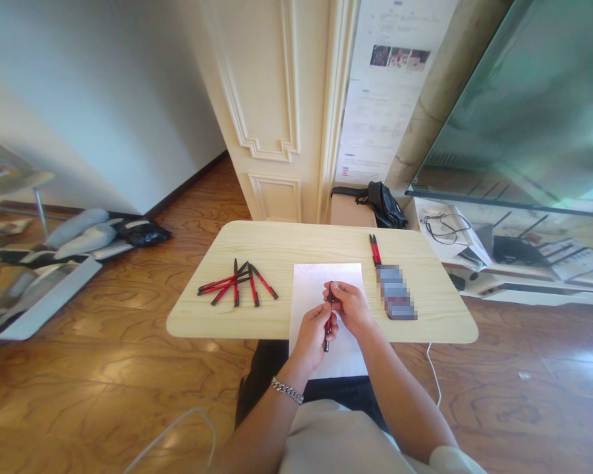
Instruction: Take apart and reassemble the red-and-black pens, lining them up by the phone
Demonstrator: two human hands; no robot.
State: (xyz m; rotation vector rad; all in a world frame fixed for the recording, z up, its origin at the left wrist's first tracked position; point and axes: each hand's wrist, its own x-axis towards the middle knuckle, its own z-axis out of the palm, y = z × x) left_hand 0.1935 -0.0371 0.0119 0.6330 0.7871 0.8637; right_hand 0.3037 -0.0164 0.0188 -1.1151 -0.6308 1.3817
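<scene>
Both my hands hold one red and black pen (328,327) upright over a white sheet of paper (321,284) on a small light wooden table (277,250). My left hand (313,336) grips the pen's lower half. My right hand (350,307) pinches its upper end with closed fingers. A loose pile of several red and black pens (237,283) lies on the table to the left of the paper. Two more red pens (374,249) lie side by side at the back right.
A blurred flat object (396,291) lies right of the paper. A cream door panel (277,131) stands behind the table, with a black bag (384,204) on a box beside it. A glass-fronted unit (518,131) and cables (445,227) are at right; clutter (39,263) lies on the wooden floor at left.
</scene>
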